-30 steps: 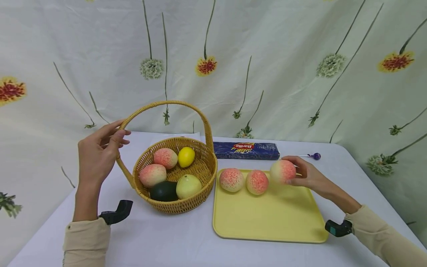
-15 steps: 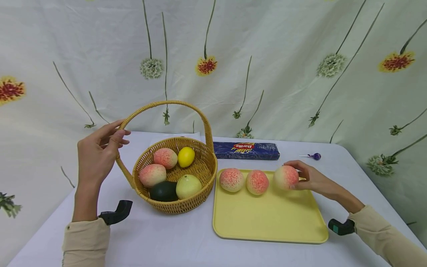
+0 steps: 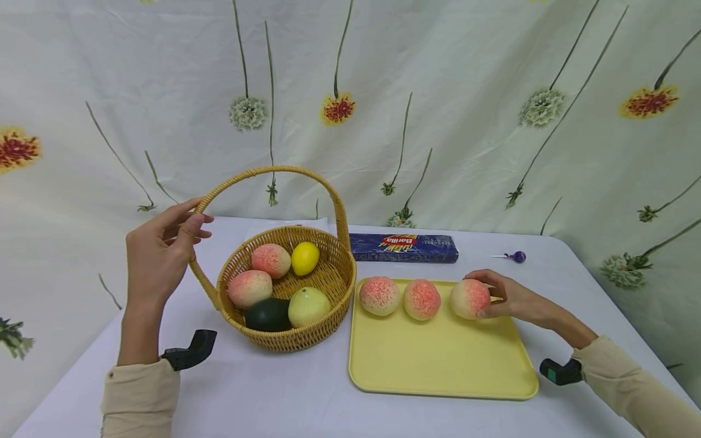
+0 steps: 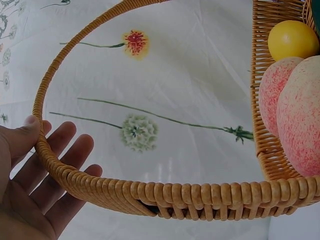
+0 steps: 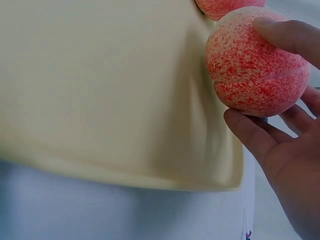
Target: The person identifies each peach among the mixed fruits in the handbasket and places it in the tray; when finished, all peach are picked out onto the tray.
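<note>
In the head view, my left hand [image 3: 156, 255] holds the left side of a wicker basket's arched handle [image 3: 268, 170] between thumb and fingers. The basket [image 3: 306, 339] stands on the table with two peaches [image 3: 249, 288], a yellow lemon [image 3: 305, 258], a dark green avocado-like fruit [image 3: 268, 314] and a pale yellow-green round fruit [image 3: 309, 307] inside. My right hand [image 3: 515, 298] grips a pink-and-cream peach [image 3: 467, 298] at the back right of a yellow tray [image 3: 438, 365]. Two more peaches [image 3: 422, 299] sit left of it in a row. The right wrist view shows thumb and fingers around the peach [image 5: 255, 65].
Behind the tray lies a blue Barilla spaghetti box [image 3: 404, 248]. A purple lollipop [image 3: 517, 257] rests at the back right of the white-covered table [image 3: 263, 395]. A flower-printed cloth [image 3: 465, 73] hangs behind the table.
My right hand has moved slightly right and down with the peach, bringing it lower over the tray in line with the other two. The left hand stays on the basket handle.
</note>
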Available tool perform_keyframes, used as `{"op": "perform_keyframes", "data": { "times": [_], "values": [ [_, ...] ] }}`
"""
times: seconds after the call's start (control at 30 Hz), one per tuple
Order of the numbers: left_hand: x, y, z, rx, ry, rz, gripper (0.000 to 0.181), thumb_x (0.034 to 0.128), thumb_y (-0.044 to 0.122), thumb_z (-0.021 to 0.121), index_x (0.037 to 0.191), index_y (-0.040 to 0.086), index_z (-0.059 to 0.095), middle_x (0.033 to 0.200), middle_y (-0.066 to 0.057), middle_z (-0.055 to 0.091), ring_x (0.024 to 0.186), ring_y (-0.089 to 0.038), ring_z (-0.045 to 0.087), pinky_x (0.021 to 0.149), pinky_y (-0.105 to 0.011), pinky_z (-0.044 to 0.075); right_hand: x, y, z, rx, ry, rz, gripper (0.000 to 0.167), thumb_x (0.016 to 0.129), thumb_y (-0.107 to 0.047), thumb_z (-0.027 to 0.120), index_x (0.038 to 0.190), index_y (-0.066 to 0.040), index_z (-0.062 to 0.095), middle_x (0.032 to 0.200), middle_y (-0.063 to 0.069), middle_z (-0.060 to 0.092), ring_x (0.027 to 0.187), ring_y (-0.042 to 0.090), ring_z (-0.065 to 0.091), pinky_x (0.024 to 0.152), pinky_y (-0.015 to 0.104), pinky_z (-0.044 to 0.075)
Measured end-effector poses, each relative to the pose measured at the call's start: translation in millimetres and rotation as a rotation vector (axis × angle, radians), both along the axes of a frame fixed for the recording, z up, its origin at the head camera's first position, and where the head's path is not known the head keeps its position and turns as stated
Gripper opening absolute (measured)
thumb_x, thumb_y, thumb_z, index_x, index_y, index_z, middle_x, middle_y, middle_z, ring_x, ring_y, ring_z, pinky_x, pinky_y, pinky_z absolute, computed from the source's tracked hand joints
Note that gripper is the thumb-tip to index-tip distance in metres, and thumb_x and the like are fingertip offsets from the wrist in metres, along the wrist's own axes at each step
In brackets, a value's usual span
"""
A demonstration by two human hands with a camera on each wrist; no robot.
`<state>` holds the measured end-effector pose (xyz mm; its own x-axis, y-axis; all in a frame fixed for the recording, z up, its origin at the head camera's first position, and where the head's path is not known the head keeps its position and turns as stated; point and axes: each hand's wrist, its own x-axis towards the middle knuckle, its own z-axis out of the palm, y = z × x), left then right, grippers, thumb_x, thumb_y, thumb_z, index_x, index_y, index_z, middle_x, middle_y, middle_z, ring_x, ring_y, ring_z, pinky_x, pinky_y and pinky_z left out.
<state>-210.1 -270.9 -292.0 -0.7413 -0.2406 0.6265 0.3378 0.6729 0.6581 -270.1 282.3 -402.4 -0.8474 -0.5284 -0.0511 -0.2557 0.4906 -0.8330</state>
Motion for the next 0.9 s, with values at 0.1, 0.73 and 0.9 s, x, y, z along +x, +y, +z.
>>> {"op": "perform_keyframes", "data": {
  "times": [0.1,0.73,0.9],
  "values": [
    [-0.1,-0.2,-0.3,-0.001,-0.001,0.0,0.033,0.0958,0.021,0.059,0.129,0.02,0.063,0.094,0.014,0.067,0.073,0.01,0.061,0.062,-0.007,0.047,-1.3,-0.1,-2.0,0.006,0.005,0.001,0.068,0.08,-0.018,0.074,0.135,-0.003,0.039,0.133,0.018,0.046,0.121,0.039,0.046,0.098,0.052,0.044],
    [0.4,0.2,-0.1,0.007,-0.008,0.001,0.034,0.0962,0.025,0.058,0.129,0.022,0.063,0.093,0.022,0.063,0.074,0.01,0.061,0.063,-0.007,0.047,-2.0,-0.3,-8.0,0.014,-0.025,-0.003,0.069,0.082,-0.019,0.072,0.138,-0.004,0.036,0.135,0.018,0.044,0.122,0.037,0.045,0.1,0.05,0.043],
    [0.2,0.9,-0.3,0.006,-0.012,0.0,0.034,0.0962,0.025,0.058,0.129,0.022,0.062,0.094,0.019,0.064,0.074,0.009,0.061,0.064,-0.007,0.047,-0.9,-1.3,-8.5,0.029,-0.025,0.003,0.07,0.082,-0.021,0.072,0.14,-0.005,0.036,0.136,0.018,0.044,0.122,0.037,0.045,0.1,0.054,0.042]
  ]
}}
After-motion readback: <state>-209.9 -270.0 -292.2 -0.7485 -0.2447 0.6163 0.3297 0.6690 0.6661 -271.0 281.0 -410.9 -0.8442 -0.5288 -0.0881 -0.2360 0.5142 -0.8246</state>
